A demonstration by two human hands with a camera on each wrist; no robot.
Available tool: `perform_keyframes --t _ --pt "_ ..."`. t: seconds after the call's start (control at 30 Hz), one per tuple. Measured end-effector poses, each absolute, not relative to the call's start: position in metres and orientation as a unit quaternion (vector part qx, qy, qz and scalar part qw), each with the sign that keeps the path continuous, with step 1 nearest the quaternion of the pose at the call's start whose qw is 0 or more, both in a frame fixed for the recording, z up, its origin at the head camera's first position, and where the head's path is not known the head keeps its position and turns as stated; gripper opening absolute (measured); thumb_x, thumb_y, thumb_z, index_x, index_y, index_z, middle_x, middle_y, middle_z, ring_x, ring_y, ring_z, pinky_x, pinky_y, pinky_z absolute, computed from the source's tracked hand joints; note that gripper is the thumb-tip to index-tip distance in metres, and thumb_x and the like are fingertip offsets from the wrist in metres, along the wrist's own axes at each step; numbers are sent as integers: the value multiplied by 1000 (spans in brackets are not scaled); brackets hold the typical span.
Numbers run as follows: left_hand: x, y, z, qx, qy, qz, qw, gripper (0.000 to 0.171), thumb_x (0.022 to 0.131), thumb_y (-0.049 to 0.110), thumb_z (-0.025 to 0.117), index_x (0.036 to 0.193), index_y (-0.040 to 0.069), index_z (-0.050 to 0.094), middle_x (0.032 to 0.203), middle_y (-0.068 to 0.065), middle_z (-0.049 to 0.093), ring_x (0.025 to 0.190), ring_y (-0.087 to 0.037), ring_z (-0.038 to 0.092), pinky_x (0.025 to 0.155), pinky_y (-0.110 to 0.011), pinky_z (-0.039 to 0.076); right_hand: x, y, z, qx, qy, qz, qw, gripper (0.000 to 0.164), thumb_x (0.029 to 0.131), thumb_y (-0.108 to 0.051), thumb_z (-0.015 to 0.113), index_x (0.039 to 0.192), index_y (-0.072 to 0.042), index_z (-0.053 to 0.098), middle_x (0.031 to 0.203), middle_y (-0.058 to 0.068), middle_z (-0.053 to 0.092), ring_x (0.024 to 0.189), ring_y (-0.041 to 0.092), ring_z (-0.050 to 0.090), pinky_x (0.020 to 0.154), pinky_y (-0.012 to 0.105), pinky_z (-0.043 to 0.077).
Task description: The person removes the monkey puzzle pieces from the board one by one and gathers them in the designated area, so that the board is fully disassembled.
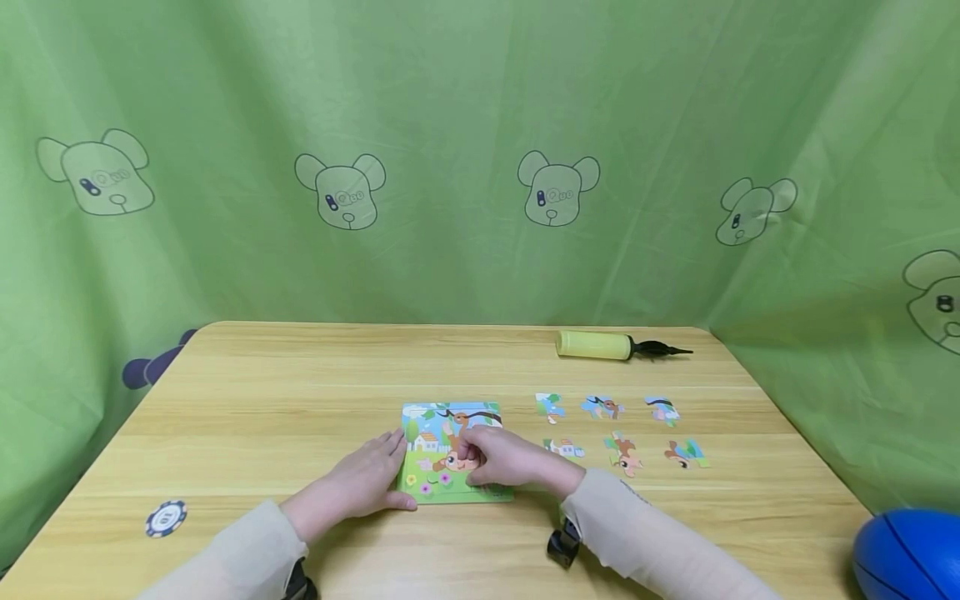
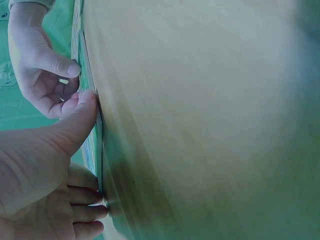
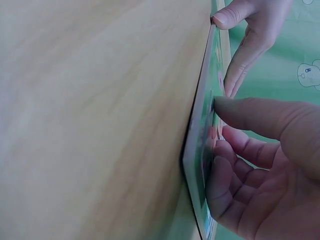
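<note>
On the table in the head view lies a jigsaw puzzle board [image 1: 420,492] with a cartoon picture of a house, flowers and animals. My left hand [image 1: 369,475] rests along its left side, fingers fairly straight and thumb at the near left corner; in the left wrist view the thumb [image 2: 80,120] touches the board's edge. Over the board's lower right, my right hand [image 1: 504,457] curls its fingers and pinches a puzzle piece, mostly hidden under the hand. The right wrist view shows that thumb [image 3: 245,112] and the bent fingertips against the board's face.
Right of the board, several loose puzzle pieces lie in two rows, among them a house piece [image 1: 564,448] and a branch piece [image 1: 662,410]. Behind them is a yellow hand pump [image 1: 595,345]. A poker chip [image 1: 166,518] lies at left, a blue ball [image 1: 911,554] at lower right.
</note>
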State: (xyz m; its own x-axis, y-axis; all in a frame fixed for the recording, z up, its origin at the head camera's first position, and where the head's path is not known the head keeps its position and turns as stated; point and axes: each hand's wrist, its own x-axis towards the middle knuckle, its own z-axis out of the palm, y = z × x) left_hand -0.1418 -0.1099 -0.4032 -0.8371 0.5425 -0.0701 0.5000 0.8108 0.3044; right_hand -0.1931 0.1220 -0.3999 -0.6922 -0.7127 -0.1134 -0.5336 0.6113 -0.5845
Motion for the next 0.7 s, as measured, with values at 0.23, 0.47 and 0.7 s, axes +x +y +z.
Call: perform_keyframes --t 0.23,0.47,0.7 --pt "-141 -110 -403 277 948 137 77 89 76 45 68 130 -18 36 139 -32 29 127 -43 30 106 -47 25 -194 121 -401 -353 881 -263 172 22 75 0 70 89 -7 55 77 1 50 68 10 43 58 22 40" --pt "-142 -110 -403 278 948 132 77 89 76 46 67 130 -18 36 138 -32 30 127 -43 30 106 -47 25 -194 123 -401 -356 880 -266 167 17 76 -1 68 87 -8 57 76 0 51 68 9 43 58 22 40" --pt "-142 -110 -404 279 948 133 74 89 76 45 68 130 -18 36 138 -33 30 127 -44 30 106 -47 25 -192 123 -398 -341 858 -334 191 9 83 2 62 89 -4 56 74 1 50 66 11 45 56 22 41"
